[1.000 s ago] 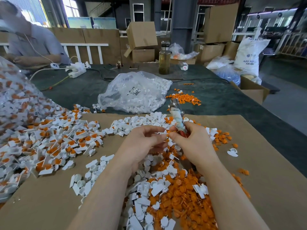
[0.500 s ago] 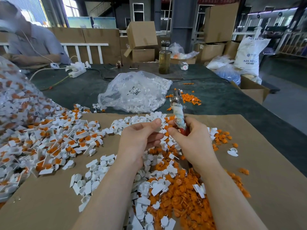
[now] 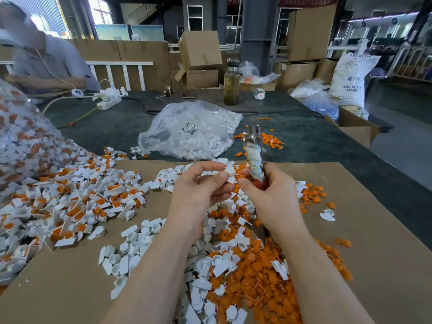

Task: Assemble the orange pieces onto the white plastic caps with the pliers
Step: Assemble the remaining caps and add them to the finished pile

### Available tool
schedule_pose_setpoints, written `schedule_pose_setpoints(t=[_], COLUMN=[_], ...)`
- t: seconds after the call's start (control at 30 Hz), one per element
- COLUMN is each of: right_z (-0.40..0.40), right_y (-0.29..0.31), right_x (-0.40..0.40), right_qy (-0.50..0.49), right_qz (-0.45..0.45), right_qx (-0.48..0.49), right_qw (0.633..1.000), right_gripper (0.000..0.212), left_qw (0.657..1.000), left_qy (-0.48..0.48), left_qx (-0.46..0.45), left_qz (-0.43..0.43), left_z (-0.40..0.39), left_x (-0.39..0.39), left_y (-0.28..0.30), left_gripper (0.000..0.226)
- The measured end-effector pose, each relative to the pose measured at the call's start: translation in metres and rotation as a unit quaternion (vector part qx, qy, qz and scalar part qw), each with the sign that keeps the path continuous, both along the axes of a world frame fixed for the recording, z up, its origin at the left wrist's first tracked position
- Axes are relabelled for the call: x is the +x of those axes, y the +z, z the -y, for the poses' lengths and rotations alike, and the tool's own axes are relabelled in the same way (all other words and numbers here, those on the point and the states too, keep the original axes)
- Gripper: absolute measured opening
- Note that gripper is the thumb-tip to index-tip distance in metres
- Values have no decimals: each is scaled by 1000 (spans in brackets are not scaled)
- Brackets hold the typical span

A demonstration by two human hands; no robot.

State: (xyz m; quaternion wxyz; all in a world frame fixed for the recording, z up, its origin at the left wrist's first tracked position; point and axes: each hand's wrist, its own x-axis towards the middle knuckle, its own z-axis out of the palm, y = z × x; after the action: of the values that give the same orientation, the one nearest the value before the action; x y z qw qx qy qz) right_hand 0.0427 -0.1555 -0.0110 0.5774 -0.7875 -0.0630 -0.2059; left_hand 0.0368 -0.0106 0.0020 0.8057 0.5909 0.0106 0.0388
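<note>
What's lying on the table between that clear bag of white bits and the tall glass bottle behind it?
In the head view, just dark green table cover with a black cable running across it separates the clear bag from the glass bottle.

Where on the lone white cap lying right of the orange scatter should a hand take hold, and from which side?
Probably from above, pinching the flat tab of the lone white cap near its lower edge, or the round cup's rim. It lies apart from the piles on bare cardboard sheet, cup opening seemingly upward, so nothing crowds it. The left hand is busy with a cap; the right hand grips the pliers.
</note>
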Motion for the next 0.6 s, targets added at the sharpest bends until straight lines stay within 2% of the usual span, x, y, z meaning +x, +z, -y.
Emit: schedule_pose_setpoints(t=[0.13,0.47,0.6], right_z=[0,2,1], right_y=[-1,-3,-2], right_x=[1,4,3], right_qy=[1,-19,-26], right_qz=[-8,-10,-4], right_qx=[8,33,8], right_qw=[1000,999,1000], right_gripper=[11,8,8], left_qw=[995,956,928], left_qy=[39,46,93], left_qx=[90,283,347], left_qz=[22,69,98], left_z=[3,4,7], left_x=[1,0,-1], left_y=[0,0,-3], left_gripper=[17,23,9])
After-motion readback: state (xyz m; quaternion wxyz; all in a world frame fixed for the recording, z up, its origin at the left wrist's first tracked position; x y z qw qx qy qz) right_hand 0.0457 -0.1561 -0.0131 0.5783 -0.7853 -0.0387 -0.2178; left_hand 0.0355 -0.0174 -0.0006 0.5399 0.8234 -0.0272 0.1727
